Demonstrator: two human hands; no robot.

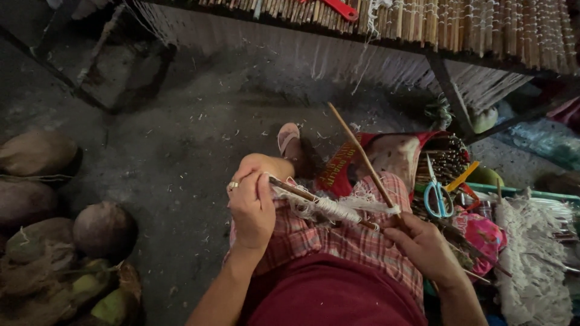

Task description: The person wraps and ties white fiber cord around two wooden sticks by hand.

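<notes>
1. Packaging first: a red sack (347,166) with yellow lettering lies past my knee, its mouth open against a bundle of dark thin sticks (444,163). A pink flowered pouch (483,235) sits just right of my lap.
2. My left hand (252,208), a ring on one finger, pinches the near end of a dark spindle stick (296,190) that lies across my checked skirt (338,238).
3. White thread (338,209) is wound thick round the middle of that stick, frayed and fluffy at both edges.
4. My right hand (423,244) is closed round the base of a long pale bamboo stick (362,157), which slants up and away to the left over the sack; loose white fibre trails where the two sticks meet.
5. Blue-handled scissors (438,196) rest on the stick bundle, with an orange tool (462,176) just beside them.
6. A heap of white fringed weaving (531,259) fills the right edge, rough and tufted.
7. Above, a loom frame (447,90) of dark bars carries a mat of split bamboo slats (483,27) bound with white string, and a red plastic handle (341,9) lies on it.
8. Brown coconut husks (103,229), coarse and round, crowd the left side on the grey concrete floor (181,139), which is littered with pale fibre scraps.
9. My foot in a pink sandal (289,139) sticks out past my knee.
</notes>
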